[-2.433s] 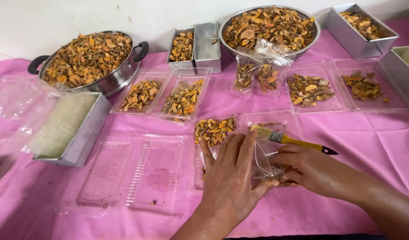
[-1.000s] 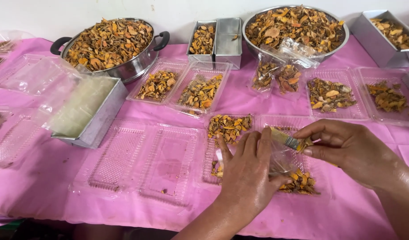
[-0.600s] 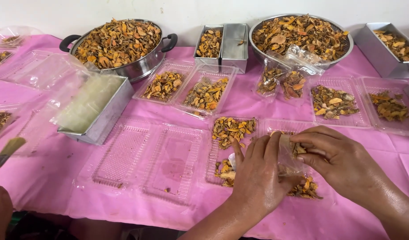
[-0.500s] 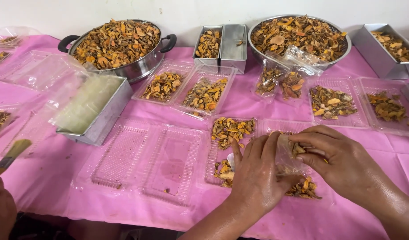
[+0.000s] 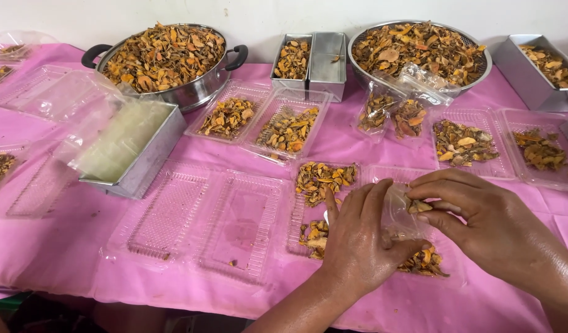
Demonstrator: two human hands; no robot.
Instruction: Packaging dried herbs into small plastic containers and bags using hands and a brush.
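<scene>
My left hand (image 5: pixel 358 246) grips a small clear plastic bag (image 5: pixel 398 213) and holds it open above a clear hinged tray (image 5: pixel 318 182) strewn with dried orange-brown slices. My right hand (image 5: pixel 481 222) pinches one dried slice (image 5: pixel 418 206) between thumb and fingers at the bag's mouth. More slices (image 5: pixel 422 262) lie in the tray under both hands, partly hidden by them.
An empty clear hinged tray (image 5: pixel 203 222) lies to the left. Behind stand a two-handled pot (image 5: pixel 166 55) and a steel bowl (image 5: pixel 419 46) heaped with slices, narrow metal tins (image 5: pixel 308 58), filled trays (image 5: pixel 290 126), two filled bags (image 5: pixel 392 114), and a tin of plastic bags (image 5: pixel 129 148). A pink cloth (image 5: pixel 80 234) covers the table.
The brush my right hand held earlier is gone; it now pinches a slice at the bag. Another person's hand with a brush at the lower left has left the view.
</scene>
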